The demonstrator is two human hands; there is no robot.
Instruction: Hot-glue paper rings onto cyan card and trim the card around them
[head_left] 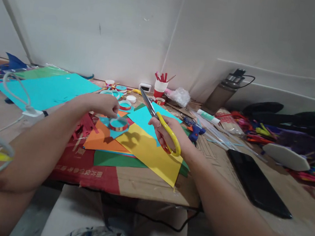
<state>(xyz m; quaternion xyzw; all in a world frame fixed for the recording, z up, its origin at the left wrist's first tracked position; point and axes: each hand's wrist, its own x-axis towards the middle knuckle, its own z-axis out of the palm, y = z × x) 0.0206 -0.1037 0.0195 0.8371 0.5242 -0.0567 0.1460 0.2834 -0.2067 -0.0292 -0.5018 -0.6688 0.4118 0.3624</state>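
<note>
My right hand is wrapped round the yellow handles of a pair of scissors, whose blades point up and to the left, closed or nearly so. Curled fingers bend my left hand downward beside a short red-and-white ring with blue paper at its base; anything it pinches is hidden. Behind it stands a second such ring. Beneath both hands lie overlapping sheets: yellow paper, orange paper, green paper and a cyan sheet.
A large cyan sheet and a white cable are at left. Stacked paper cups, a bottle, a glue stick and a blue glue gun stand or lie behind. A black phone rests at right.
</note>
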